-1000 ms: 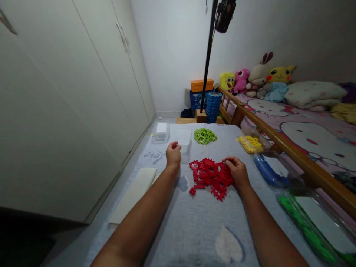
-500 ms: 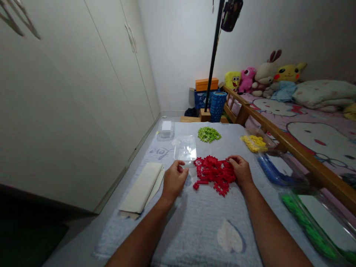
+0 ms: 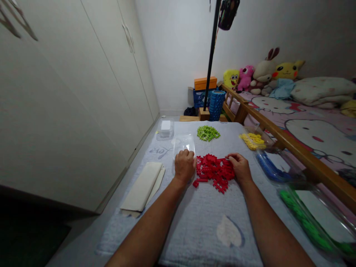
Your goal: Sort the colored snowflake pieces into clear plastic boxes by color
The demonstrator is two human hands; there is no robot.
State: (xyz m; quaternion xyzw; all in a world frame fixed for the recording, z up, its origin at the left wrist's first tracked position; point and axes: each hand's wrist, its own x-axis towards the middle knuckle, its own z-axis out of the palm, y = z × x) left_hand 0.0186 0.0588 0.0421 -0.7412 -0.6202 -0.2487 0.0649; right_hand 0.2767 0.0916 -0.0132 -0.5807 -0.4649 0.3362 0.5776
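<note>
A pile of red plastic interlocking pieces [image 3: 213, 168] lies on the blue-grey cloth, with a few small loose ones at its near left. My left hand [image 3: 185, 167] is at the pile's left edge, fingers curled down in front of a clear plastic box [image 3: 184, 140]. Its fingertips are hidden, so what they hold cannot be seen. At the pile's right edge is my right hand [image 3: 240, 167], thumb and forefinger drawn together against the red pieces. Whether a piece sits between those fingertips is unclear.
Light green pieces [image 3: 208, 133] are heaped farther back. Clear boxes of yellow [image 3: 253, 141], blue [image 3: 271, 167] and green pieces [image 3: 303, 218] line the right side beside the bed rail [image 3: 267, 126]. A folded beige cloth [image 3: 143, 187] lies left; another clear box [image 3: 165, 129] stands behind.
My left hand has moved right and slightly away from me, from beside the clear box to the red pile's left edge. My right hand has stayed at the pile's right side.
</note>
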